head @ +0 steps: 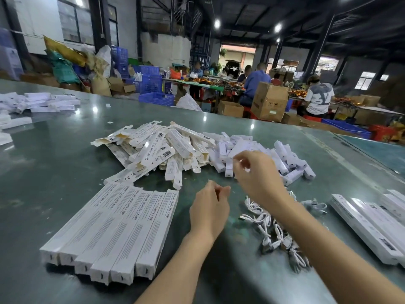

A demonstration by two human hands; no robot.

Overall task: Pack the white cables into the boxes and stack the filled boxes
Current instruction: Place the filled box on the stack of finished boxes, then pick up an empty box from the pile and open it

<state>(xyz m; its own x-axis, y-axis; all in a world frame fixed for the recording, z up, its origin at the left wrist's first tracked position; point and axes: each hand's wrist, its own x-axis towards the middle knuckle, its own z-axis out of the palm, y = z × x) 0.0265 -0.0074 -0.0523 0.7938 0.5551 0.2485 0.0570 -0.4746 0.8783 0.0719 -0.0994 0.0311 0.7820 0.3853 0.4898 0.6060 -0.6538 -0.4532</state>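
My hands (232, 189) hover apart, fingers loosely curled, holding nothing, between cables (271, 227) and boxes (153, 150), ready for picking.

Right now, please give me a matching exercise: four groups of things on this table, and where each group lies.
Things:
1. row of long closed boxes
2. white cables
3. heap of open flat boxes
4. small white boxes

Places:
A. under the right forearm
B. near left, side by side
C. beyond the right hand
D. middle of the table, left of the small boxes

Pairs: 1-B, 2-A, 3-D, 4-C
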